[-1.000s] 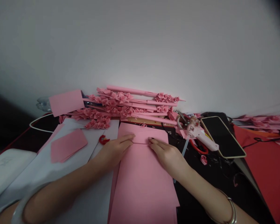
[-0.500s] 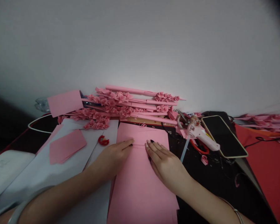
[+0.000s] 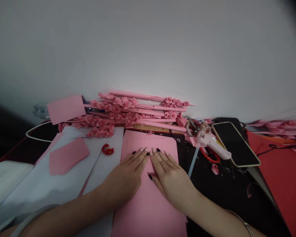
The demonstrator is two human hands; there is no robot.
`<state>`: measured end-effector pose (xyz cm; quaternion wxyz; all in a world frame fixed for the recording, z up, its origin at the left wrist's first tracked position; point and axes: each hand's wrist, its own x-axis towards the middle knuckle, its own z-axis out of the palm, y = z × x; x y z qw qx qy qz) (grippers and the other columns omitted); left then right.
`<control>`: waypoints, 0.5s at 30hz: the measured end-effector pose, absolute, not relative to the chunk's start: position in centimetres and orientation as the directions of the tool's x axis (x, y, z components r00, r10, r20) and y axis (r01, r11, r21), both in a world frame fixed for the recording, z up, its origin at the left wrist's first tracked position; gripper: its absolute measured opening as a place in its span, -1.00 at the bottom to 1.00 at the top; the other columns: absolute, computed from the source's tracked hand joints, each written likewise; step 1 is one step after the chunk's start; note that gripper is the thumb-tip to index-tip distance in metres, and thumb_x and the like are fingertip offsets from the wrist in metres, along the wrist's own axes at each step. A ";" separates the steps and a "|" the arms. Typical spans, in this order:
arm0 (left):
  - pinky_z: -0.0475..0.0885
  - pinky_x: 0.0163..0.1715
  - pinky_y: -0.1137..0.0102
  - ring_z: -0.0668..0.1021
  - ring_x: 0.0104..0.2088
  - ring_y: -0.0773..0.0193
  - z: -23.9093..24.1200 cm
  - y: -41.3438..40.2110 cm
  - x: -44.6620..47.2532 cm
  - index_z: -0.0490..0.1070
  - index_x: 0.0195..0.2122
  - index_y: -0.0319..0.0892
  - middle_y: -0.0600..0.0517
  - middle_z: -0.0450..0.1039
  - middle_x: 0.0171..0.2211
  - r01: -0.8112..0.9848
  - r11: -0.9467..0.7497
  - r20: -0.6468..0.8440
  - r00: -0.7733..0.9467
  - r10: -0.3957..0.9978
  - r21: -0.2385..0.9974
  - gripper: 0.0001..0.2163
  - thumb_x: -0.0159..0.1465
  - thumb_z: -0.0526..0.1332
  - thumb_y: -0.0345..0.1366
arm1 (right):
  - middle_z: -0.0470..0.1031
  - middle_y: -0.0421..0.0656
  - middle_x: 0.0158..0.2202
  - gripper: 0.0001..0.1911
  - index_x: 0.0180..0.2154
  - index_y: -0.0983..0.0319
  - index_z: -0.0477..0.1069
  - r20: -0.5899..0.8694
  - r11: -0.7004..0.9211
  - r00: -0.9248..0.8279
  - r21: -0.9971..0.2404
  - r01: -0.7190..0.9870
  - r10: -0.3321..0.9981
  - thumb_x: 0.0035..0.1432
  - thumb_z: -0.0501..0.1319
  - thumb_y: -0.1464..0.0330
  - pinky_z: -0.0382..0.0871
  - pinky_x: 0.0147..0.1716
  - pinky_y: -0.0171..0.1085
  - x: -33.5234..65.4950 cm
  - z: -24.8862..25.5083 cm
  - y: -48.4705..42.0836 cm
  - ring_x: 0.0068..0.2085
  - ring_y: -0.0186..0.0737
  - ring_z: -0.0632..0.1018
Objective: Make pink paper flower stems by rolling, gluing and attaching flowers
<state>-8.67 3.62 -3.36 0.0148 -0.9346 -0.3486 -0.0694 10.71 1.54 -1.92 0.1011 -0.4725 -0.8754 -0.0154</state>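
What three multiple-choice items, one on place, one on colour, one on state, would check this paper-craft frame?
1. Where does the glue gun lie?
A. right of the pink sheet
B. left of the pink sheet
C. on the pink sheet

2. What colour is the sheet under the hands?
A. white
B. pink
C. red

3. How do the hands rest?
A. fists clenched
B. lifted off the sheet
C. flat, fingers extended

Answers:
1. A, it lies between the sheet and the phone.
2. B, the sheet shows pink.
3. C, the left hand and the right hand press side by side on the sheet.

Matt pink paper sheet (image 3: pixel 150 200), glossy black phone (image 3: pixel 234 143), white plastic glue gun (image 3: pixel 213 144)
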 end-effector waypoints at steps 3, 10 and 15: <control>0.24 0.18 0.20 0.21 0.27 0.07 -2.9 3.5 -8.8 0.13 0.23 -0.43 -0.24 0.12 0.26 0.680 -0.733 0.122 0.728 0.675 0.000 -0.46 0.18 -0.06 -0.51 | 0.32 0.15 0.16 -0.50 0.15 0.47 0.28 0.197 0.520 -0.508 -0.015 0.854 0.839 0.27 0.05 0.32 0.29 0.16 -0.05 10.9 -1.6 1.4 0.17 0.02 0.38; 0.37 0.03 0.13 0.46 0.08 -0.02 -1.6 3.1 -9.3 0.31 0.11 -0.52 -0.35 0.33 0.12 0.799 -0.593 0.171 0.601 0.781 -0.103 -0.56 0.27 -0.05 -0.40 | 0.48 0.19 0.01 -0.61 -0.01 0.50 0.44 0.241 0.462 -0.481 0.136 0.877 0.843 0.21 0.08 0.39 0.37 0.07 0.00 12.6 -1.5 0.6 0.08 0.08 0.47; 0.26 0.05 -0.05 0.50 0.01 -0.04 -1.0 4.5 -10.2 0.50 -0.12 -0.33 -0.23 0.49 -0.01 0.795 -0.605 0.235 0.599 0.766 -0.054 -0.68 0.31 -0.04 -0.43 | 0.56 0.09 -0.08 -0.75 -0.15 0.40 0.52 0.316 0.447 -0.458 0.111 0.888 0.831 0.18 0.12 0.49 0.37 0.04 0.01 13.6 -1.5 1.2 0.04 0.06 0.49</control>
